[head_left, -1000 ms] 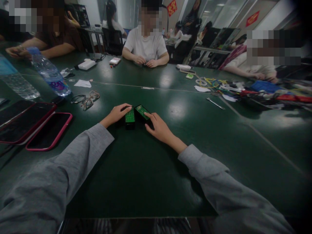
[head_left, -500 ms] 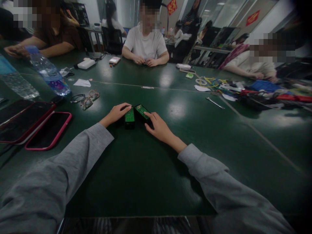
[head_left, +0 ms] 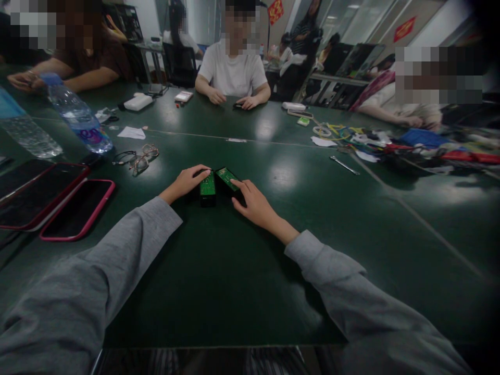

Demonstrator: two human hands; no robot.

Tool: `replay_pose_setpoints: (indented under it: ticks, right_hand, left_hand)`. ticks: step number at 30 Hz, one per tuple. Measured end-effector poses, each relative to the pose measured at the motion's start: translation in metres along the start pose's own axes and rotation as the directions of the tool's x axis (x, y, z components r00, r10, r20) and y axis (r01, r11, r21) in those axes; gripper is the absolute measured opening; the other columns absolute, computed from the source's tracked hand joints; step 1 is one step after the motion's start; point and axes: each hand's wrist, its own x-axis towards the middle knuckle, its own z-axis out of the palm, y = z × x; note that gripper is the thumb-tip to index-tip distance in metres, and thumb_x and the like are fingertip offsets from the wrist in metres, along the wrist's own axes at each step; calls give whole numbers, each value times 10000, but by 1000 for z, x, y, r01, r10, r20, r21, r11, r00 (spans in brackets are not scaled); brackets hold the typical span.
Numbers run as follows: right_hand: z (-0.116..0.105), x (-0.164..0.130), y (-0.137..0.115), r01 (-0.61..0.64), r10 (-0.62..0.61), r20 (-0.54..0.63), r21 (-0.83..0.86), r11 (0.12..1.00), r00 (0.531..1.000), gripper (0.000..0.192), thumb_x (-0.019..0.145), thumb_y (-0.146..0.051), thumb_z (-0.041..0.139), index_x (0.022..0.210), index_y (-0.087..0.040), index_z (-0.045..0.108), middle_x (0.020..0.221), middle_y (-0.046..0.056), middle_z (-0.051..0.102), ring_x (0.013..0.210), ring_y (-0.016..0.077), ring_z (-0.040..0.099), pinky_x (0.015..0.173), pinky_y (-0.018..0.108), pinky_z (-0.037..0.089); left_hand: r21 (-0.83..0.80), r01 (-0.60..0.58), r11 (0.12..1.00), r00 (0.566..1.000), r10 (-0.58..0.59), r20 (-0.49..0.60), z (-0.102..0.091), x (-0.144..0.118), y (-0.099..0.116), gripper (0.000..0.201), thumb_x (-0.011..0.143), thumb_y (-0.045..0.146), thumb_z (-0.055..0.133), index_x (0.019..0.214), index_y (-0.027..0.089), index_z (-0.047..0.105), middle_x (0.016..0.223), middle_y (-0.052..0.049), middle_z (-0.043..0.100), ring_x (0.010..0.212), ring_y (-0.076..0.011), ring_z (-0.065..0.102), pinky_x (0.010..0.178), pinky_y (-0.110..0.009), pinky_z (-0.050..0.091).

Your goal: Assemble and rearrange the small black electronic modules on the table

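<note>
Two small black boxes with green circuit boards showing on top lie on the dark green table, close together and angled to each other. My left hand (head_left: pixel 186 182) grips the left circuit board box (head_left: pixel 208 188), its thumb at the board's edge and its other fingers around the far side, partly hidden. On the right circuit board box (head_left: pixel 228 177), my right hand (head_left: pixel 254 202) has its fingertips over the board's right side and its thumb at the near end. Both boxes sit on the tabletop.
Left of my arm are a pink-edged phone (head_left: pixel 78 211), eyeglasses (head_left: pixel 144 159) and a water bottle (head_left: pixel 80 114). A wrench (head_left: pixel 344 165) lies to the right, before a heap of cables (head_left: pixel 390 143). Across the table sits a person in a white shirt (head_left: pixel 234 67).
My hands and both boxes stay put. The person opposite has moved their hands apart, with a small dark object now under one hand.
</note>
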Motion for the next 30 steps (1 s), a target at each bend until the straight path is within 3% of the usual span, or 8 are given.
replay_pose_setpoints:
  ticks: [30]
  right_hand:
    - [0, 1, -1, 2, -2, 0, -4, 1000, 1000, 527, 936, -333, 472, 1435, -208, 362, 1189, 139, 524, 1072, 282, 548, 897, 478, 516]
  left_hand:
    - [11, -13, 1000, 1000, 13, 3, 0, 1, -4, 414, 935, 512, 445, 1161, 236, 656, 1186, -54, 688, 1107, -232, 622, 998, -406, 467]
